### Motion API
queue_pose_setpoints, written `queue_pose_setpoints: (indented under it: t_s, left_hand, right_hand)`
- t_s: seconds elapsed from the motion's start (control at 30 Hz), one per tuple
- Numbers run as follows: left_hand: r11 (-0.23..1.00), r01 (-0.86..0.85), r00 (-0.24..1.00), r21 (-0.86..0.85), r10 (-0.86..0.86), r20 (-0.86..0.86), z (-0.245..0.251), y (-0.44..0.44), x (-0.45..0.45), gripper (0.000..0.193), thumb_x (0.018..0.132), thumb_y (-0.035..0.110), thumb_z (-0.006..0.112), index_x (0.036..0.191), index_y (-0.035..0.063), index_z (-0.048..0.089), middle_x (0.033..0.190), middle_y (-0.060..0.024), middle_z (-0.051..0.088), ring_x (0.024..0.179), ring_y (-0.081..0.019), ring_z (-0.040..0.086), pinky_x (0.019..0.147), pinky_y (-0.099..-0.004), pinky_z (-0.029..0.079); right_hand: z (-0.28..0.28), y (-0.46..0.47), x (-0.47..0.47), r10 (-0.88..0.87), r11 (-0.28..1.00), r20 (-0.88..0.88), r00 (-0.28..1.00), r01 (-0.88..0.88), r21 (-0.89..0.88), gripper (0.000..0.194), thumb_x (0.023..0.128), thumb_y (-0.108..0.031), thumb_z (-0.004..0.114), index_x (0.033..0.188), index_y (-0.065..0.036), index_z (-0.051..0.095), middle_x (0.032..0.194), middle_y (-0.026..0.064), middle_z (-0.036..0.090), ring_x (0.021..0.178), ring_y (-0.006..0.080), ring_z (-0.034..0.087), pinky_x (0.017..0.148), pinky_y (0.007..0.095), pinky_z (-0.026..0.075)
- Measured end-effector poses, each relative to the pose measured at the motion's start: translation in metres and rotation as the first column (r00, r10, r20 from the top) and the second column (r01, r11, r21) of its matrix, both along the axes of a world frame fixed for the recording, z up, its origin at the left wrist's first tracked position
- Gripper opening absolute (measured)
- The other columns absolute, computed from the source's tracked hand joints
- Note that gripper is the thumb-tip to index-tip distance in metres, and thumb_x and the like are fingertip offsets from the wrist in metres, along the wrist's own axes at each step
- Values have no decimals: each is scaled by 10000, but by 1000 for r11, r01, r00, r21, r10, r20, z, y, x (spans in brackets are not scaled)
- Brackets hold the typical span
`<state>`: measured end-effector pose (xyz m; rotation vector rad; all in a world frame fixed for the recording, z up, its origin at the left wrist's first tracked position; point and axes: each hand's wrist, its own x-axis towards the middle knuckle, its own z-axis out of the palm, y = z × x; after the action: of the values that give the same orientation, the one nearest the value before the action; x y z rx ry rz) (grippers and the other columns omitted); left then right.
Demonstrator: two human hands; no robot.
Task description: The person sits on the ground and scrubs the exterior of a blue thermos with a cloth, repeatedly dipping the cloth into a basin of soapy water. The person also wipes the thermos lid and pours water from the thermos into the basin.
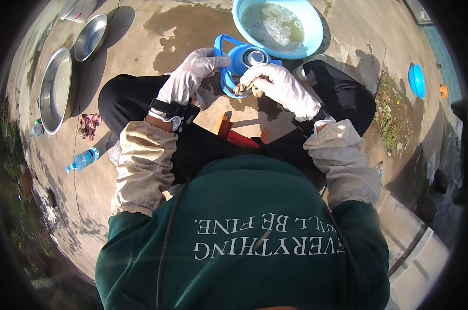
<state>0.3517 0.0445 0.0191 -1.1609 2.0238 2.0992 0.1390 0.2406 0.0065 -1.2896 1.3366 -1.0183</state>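
My left hand (193,73), in a whitish glove, grips the handle band of a blue plastic kettle-shaped vessel (240,58) held tilted over the ground between my knees. A round silvery part (256,57) shows inside its blue rim. My right hand (276,83), gloved alike, pinches a dirty, crumpled cloth (243,88) against the lower side of the blue band. Just beyond stands a light-blue basin (315,29) of cloudy, sudsy water (272,27).
Two metal basins (55,91) (89,37) stand at the left, near a pinkish rag (89,126) and a blue plastic bottle (83,159). A red and orange low stool (240,138) is beneath me. Farther right are a blue basin (416,81) and weeds (391,112).
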Motion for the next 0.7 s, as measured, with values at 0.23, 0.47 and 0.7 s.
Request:
queue_pose_setpoints:
  t_s: [0.23, 0.47, 0.7]
  left_hand:
    - [961, -87, 987, 263, 120, -110, -2, 6, -1, 266, 1042, 215, 762, 1148, -28, 738, 981, -81, 763, 865, -170, 742, 861, -293, 619]
    - [968, -70, 992, 240, 93, -85, -7, 2, 0, 325, 1044, 271, 778, 1204, -9, 730, 1008, -58, 763, 849, -121, 724, 863, -262, 601]
    - [978, 16, 999, 207, -22, 25, 0, -5, -2, 353, 1068, 258, 758, 1309, 2, 722, 1096, -57, 780, 979, -142, 743, 939, -288, 601]
  right_hand:
    - [9, 0, 43, 242, 965, -441, 864, -262, 15, 240, 934, -60, 581, 1076, -47, 773, 1056, 115, 753, 954, 339, 727, 876, 434, 584]
    - [45, 24, -8, -8, 994, -1, 1000, 8, 109, 176, 1028, -114, 650, 1145, -34, 754, 1070, 74, 783, 1026, 187, 745, 949, 328, 565]
    - [-39, 7, -36, -602, 768, -74, 795, 602, 219, 352, 1007, -97, 653, 1336, -10, 745, 1261, 113, 793, 1194, 201, 729, 1060, 315, 541]
